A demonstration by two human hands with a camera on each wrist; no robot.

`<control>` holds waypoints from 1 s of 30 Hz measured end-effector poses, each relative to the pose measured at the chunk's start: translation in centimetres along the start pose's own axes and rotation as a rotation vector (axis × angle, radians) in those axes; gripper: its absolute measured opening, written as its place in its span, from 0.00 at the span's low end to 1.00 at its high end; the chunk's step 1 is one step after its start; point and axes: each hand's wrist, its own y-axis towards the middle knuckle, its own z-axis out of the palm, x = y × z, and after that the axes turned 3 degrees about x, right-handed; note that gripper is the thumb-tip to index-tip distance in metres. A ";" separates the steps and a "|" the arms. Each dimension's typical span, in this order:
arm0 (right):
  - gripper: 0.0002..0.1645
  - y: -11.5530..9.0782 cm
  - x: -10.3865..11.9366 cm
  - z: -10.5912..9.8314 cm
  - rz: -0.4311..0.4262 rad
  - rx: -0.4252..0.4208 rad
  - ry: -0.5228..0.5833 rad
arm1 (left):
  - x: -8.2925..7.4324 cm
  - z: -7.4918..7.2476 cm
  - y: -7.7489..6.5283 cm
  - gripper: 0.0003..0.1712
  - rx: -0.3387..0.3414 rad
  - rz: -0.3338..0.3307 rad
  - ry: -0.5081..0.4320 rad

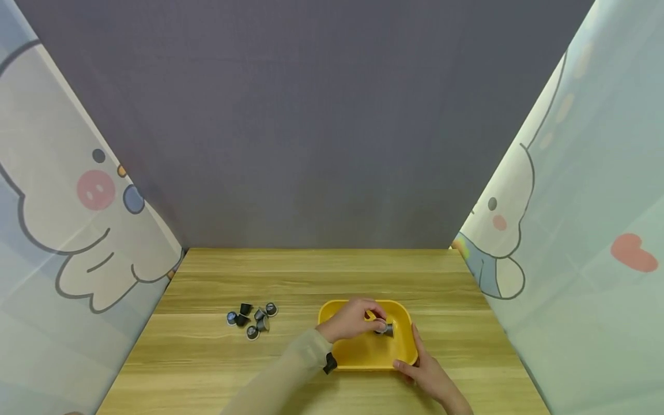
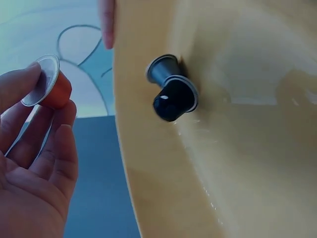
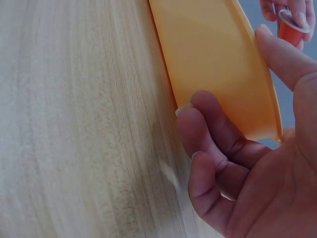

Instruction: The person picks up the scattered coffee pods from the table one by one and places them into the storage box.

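Observation:
Over the yellow tray [image 1: 363,353], my left hand [image 1: 353,320] pinches an orange coffee capsule [image 2: 60,94] with a silvery lid between thumb and fingers. Inside the tray, a black capsule [image 2: 174,101] and a grey capsule [image 2: 162,70] lie touching each other, on their sides in the left wrist view. At the tray's near right corner, my right hand [image 1: 429,372] holds the edge. Its thumb lies at the rim and its curled fingers rest against the outer wall [image 3: 218,64] in the right wrist view.
Left of the tray, several loose capsules, among them a blue-lidded capsule [image 1: 231,317] and a black capsule [image 1: 246,308], lie on the wooden table [image 1: 207,369]. A dark grey panel [image 1: 321,127] stands behind the table, with cartoon-printed curtains [image 1: 586,190] at both sides.

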 end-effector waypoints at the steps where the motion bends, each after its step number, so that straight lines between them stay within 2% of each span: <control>1: 0.63 0.0 0.0 0.0 -0.002 0.002 0.004 | 0.0 0.1 0.2 0.08 0.012 0.012 0.020; 6: 0.63 -0.2 0.0 -0.1 -0.009 0.010 0.021 | 0.0 0.7 1.3 0.06 0.084 0.059 0.119; 11: 0.63 -0.1 -0.1 -0.2 -0.017 0.018 0.029 | 0.2 1.0 2.4 0.06 0.141 0.067 0.180; 14: 0.62 0.1 -0.2 -0.2 -0.025 0.022 0.029 | 0.5 1.4 2.7 0.06 0.178 0.067 0.213; 21: 0.62 0.4 -0.3 0.1 -0.039 0.021 0.012 | 0.6 2.3 3.4 0.03 0.302 0.131 0.347; 25: 0.62 0.3 -0.3 0.1 -0.033 0.019 0.011 | 0.5 3.0 3.8 0.03 0.369 0.138 0.368; 30: 0.63 0.3 -0.3 0.0 -0.027 0.025 0.017 | 0.3 3.5 4.1 0.03 0.401 0.132 0.342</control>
